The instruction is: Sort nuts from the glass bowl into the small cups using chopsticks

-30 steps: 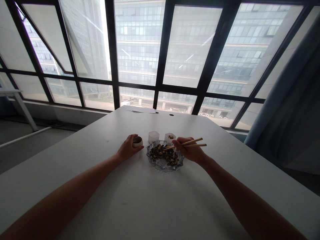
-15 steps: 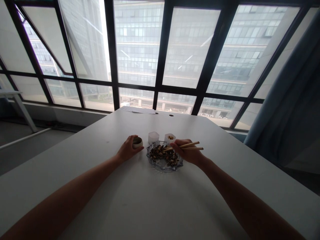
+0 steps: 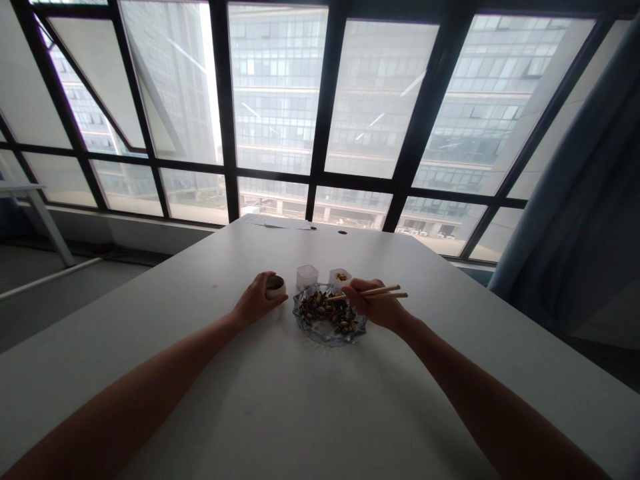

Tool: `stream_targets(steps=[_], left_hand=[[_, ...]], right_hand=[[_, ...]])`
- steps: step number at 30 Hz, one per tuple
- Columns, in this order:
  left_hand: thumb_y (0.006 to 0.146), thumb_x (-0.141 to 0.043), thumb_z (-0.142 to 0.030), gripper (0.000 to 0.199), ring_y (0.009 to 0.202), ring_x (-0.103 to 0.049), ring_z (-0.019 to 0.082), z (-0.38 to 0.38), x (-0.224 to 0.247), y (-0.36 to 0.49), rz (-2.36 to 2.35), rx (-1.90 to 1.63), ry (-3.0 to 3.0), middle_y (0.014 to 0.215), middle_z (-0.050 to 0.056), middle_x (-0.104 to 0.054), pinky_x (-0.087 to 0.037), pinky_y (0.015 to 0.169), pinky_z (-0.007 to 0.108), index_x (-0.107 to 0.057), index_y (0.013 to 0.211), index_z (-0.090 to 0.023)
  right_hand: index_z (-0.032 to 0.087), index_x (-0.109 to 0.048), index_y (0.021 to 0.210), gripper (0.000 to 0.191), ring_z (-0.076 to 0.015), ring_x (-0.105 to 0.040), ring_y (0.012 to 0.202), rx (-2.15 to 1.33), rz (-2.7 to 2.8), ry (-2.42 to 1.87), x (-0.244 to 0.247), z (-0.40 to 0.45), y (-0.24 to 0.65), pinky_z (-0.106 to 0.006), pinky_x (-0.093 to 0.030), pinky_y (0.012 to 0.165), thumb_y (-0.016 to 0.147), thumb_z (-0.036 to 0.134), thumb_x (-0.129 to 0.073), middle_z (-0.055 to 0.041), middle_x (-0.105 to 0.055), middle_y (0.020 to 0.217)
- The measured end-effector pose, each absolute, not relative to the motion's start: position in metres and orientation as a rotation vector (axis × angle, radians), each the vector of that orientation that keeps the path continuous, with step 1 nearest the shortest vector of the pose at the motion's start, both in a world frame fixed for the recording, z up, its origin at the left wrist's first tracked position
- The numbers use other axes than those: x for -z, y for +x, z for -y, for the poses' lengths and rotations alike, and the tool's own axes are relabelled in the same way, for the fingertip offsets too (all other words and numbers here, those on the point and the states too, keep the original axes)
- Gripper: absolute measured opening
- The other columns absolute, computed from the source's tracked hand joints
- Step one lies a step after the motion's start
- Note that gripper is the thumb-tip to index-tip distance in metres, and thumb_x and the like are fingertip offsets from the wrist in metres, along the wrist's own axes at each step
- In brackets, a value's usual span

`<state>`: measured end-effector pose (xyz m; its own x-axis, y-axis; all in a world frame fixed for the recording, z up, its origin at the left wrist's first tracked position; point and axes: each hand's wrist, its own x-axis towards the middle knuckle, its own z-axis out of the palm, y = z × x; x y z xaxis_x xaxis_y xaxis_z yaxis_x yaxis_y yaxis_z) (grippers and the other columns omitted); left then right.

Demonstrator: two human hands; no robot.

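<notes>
My left hand point(image 3: 254, 299) is wrapped round the side of a small pale cup point(image 3: 276, 289) with a dark inside, upright at the table. In my right hand point(image 3: 374, 305) is a pair of wooden chopsticks point(image 3: 385, 292), whose tips reach into a clear scalloped glass dish point(image 3: 327, 341). Dark and tan seeds or shells point(image 3: 315, 307) lie in that dish, heaped toward its back and right. Whether the tips pinch a piece is too small to tell. Just behind the dish stand two small translucent containers, the left one point(image 3: 307, 276) pale and the right one point(image 3: 334, 276) with small yellowish-brown pieces inside.
Everything stands on a long white table point(image 3: 280, 413). White papers point(image 3: 280, 223) lie at its far end, near two dark round holes. Tall black-framed windows rise beyond, a blue curtain point(image 3: 565, 200) hangs at the right, and another white table point(image 3: 45, 213) stands at the far left.
The chopsticks have closed together slightly, their rear ends now nearer each other. My left hand stays on the cup, and the dish and containers keep their places.
</notes>
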<state>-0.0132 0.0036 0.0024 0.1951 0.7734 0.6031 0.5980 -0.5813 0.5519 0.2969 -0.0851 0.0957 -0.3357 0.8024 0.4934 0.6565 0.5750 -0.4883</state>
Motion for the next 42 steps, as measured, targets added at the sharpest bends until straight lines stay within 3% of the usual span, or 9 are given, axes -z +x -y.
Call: stream_targets(steps=[6,12,20,28,33,42], left_hand=[[0.074,-0.076,-0.051,0.06,0.104,-0.066,0.029,-0.0039,-0.001,-0.0132,-1.335,-1.346,2.268,0.115,0.013,-0.066,-0.054,0.092,0.046,-0.053,0.12,-0.019],[0.074,-0.076,-0.051,0.059,0.103,-0.067,0.028,-0.0062,0.0008,-0.0122,-1.328,-1.365,2.268,0.115,0.012,-0.066,-0.055,0.091,0.045,-0.054,0.12,-0.02],[0.075,-0.075,-0.051,0.058,0.104,-0.066,0.029,-0.0056,0.0001,-0.0127,-1.32,-1.35,2.263,0.115,0.013,-0.066,-0.054,0.093,0.047,-0.054,0.119,-0.019],[0.074,-0.075,-0.05,0.055,0.104,-0.066,0.028,-0.0038,-0.0024,-0.0111,-1.31,-1.365,2.265,0.114,0.012,-0.066,-0.054,0.094,0.046,-0.055,0.116,-0.02],[0.074,-0.074,-0.051,0.055,0.104,-0.066,0.028,-0.0046,-0.0021,-0.0116,-1.305,-1.367,2.264,0.113,0.012,-0.066,-0.054,0.093,0.046,-0.056,0.115,-0.02],[0.075,-0.074,-0.051,0.055,0.103,-0.066,0.029,-0.0049,-0.0016,-0.0116,-1.306,-1.352,2.266,0.114,0.013,-0.066,-0.053,0.094,0.046,-0.056,0.116,-0.019]], right_hand=[[0.022,-0.047,0.06,0.055,-0.012,-0.045,0.046,-0.268,2.127,-1.145,-0.1009,0.0875,0.2972,-0.024,-0.037,0.045,0.096,0.062,-0.041,-0.0025,-0.057,0.051],[0.022,-0.047,0.058,0.054,-0.0108,-0.041,0.045,-0.183,2.15,-1.209,-0.0973,0.0859,0.2953,-0.022,-0.032,0.044,0.09,0.065,-0.051,0.002,-0.048,0.045],[0.022,-0.045,0.063,0.048,-0.0119,-0.041,0.047,-0.096,2.164,-1.239,-0.0968,0.0846,0.2966,-0.024,-0.034,0.048,0.095,0.057,-0.044,0.0008,-0.049,0.051],[0.023,-0.04,0.062,0.053,-0.0127,-0.043,0.046,-0.062,2.063,-1.23,-0.1009,0.0869,0.2982,-0.025,-0.031,0.046,0.095,0.064,-0.043,0.0011,-0.047,0.049],[0.023,-0.044,0.061,0.055,-0.0127,-0.045,0.049,-0.138,2.07,-1.214,-0.0957,0.0828,0.2963,-0.024,-0.033,0.046,0.092,0.069,-0.046,0.0015,-0.05,0.05],[0.022,-0.047,0.061,0.052,-0.0137,-0.052,0.046,-0.347,2.025,-1.193,-0.1021,0.0885,0.2978,-0.025,-0.038,0.045,0.095,0.062,-0.045,-0.0015,-0.056,0.05]])
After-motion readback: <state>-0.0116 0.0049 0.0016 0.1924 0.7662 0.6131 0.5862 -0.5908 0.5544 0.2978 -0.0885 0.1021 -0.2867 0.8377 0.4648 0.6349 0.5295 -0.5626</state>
